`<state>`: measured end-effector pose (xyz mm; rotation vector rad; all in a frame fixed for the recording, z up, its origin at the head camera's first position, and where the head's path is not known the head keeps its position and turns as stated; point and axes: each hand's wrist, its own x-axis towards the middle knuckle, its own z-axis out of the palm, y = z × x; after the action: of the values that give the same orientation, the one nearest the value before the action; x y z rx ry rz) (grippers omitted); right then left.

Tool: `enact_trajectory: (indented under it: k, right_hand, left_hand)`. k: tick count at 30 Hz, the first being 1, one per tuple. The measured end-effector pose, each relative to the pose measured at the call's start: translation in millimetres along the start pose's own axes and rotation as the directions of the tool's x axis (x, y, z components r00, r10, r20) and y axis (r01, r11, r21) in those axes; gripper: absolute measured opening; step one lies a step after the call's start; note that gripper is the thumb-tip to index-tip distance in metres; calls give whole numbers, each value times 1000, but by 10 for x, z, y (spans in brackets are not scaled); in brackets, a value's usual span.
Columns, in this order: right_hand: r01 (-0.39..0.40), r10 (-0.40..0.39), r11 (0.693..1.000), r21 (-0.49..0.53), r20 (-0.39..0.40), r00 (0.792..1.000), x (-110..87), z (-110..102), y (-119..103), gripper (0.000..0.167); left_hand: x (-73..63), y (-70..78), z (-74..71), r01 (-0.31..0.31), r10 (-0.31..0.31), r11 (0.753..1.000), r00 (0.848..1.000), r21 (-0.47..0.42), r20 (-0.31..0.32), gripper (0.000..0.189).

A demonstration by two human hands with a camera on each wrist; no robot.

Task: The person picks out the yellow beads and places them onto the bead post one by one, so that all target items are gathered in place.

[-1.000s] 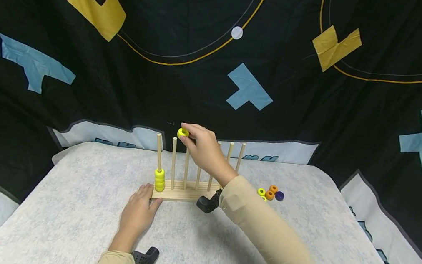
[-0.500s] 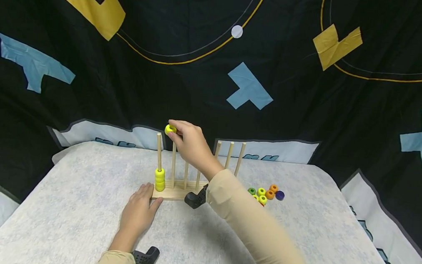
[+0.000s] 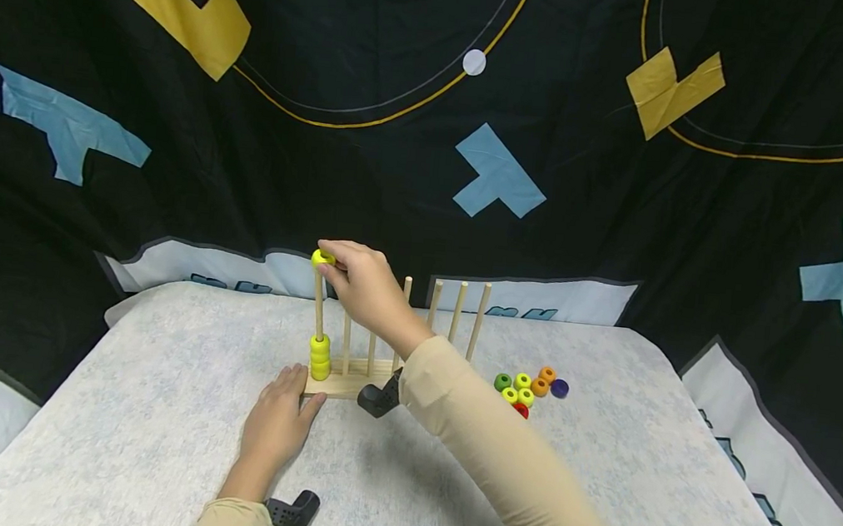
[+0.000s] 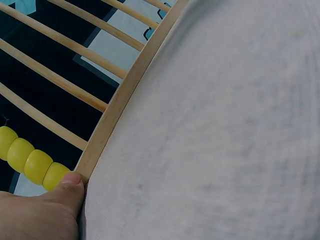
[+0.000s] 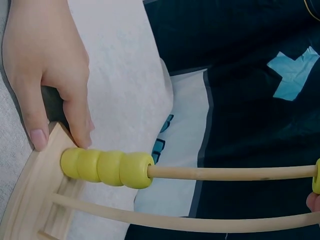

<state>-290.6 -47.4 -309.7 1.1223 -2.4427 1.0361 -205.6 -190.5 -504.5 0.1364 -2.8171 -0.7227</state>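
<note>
A wooden peg rack with a flat base [image 3: 350, 387] and several upright dowels stands on the table. Yellow beads [image 3: 319, 358] are stacked at the bottom of its leftmost dowel [image 5: 225, 173]. My right hand [image 3: 368, 288] pinches another yellow bead [image 3: 320, 259] between thumb and fingers, right at the tip of that dowel. Low at the rack's left end, my left hand [image 3: 277, 417] rests with fingers straight along the end and thumb at the front edge. In the left wrist view the thumb [image 4: 70, 187] touches the base's corner beside the stack. Only fingertips of the right hand show in its wrist view.
To the right of the rack lie loose beads: green [image 3: 503, 382], yellow [image 3: 510, 395], red [image 3: 521, 410], orange [image 3: 540, 387] and purple [image 3: 559, 389]. A pale cloth covers the table [image 3: 153, 407]. Behind it hangs a dark curtain [image 3: 367, 191].
My right hand has moved left with the yellow bead, from above the middle dowels to the leftmost dowel's tip. More loose beads now show beyond the sleeve. The left hand stays put.
</note>
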Motion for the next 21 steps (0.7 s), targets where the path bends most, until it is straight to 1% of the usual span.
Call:
enact_trajectory:
  k: [6, 12, 21]
  right_hand:
    - [22, -22, 1000, -21, 26, 999, -7, 15, -11, 42]
    - [40, -35, 995, -94, 53, 998, -19, 21, -17, 41]
    - [38, -26, 987, -153, 79, 997, -4, 38, -20, 41]
  left_hand:
    - [5, 0, 0, 4, -4, 1000, 1000, -3, 5, 65]
    - [2, 13, -5, 4, -4, 1000, 1000, -8, 5, 64]
    - [2, 17, -7, 9, -9, 1000, 1000, -7, 9, 65]
